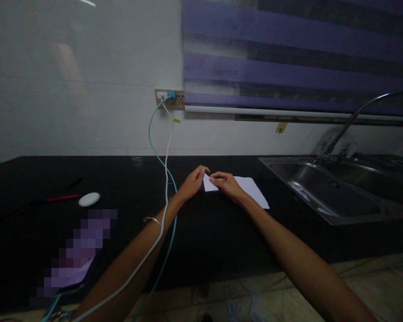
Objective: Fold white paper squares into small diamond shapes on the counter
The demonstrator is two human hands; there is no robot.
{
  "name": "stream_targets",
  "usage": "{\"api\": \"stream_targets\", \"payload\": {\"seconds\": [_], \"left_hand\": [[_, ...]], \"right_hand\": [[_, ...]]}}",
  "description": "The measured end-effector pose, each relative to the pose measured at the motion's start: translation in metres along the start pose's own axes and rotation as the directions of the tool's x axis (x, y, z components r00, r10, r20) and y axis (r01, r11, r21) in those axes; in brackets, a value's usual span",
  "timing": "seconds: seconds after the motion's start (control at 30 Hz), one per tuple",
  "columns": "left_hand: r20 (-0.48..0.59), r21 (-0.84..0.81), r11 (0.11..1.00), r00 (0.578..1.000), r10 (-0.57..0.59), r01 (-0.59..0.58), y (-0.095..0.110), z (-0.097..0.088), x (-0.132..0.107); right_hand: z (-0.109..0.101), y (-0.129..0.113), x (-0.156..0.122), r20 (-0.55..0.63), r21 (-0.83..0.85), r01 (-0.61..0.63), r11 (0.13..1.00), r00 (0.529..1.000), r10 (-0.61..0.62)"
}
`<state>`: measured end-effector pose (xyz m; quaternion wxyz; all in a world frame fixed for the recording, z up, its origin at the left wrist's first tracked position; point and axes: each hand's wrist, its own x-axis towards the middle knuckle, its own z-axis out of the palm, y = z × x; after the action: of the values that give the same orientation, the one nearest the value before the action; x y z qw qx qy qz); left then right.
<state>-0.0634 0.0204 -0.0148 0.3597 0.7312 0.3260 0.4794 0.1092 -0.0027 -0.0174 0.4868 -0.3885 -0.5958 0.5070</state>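
Observation:
Between my two hands is a small piece of white paper (209,185), its upper edge slanting. My left hand (192,182) pinches it at the upper left, thumb against the paper. From the other side, my right hand (227,184) grips its right edge with thumb and fingertips. A larger white sheet (251,190) lies flat on the black counter (215,241), partly hidden behind my right hand. Any folds in the small piece are too fine to make out.
A white cable (167,179) and a teal cable (173,223) run from the wall socket (170,99) across my left arm. At left lie a white oval object (89,199), a thin red stick (63,197) and a blurred-out phone (82,255). A steel sink (322,190) is at right.

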Motion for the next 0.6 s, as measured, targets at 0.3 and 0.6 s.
{"api": "stream_targets", "payload": {"seconds": [0.3,0.6], "left_hand": [[0.036,0.035,0.997,0.997,-0.063,0.061,0.0,-0.0044,-0.0032],[0.105,0.186,0.982,0.994,-0.04,0.02,-0.0003,-0.003,-0.0044]], "right_hand": [[-0.0039,-0.0027,0.0011,-0.065,-0.084,0.032,0.996,0.997,-0.037],[-0.0054,-0.0033,0.0011,-0.02,-0.279,0.13,0.951,0.99,-0.141]]}}
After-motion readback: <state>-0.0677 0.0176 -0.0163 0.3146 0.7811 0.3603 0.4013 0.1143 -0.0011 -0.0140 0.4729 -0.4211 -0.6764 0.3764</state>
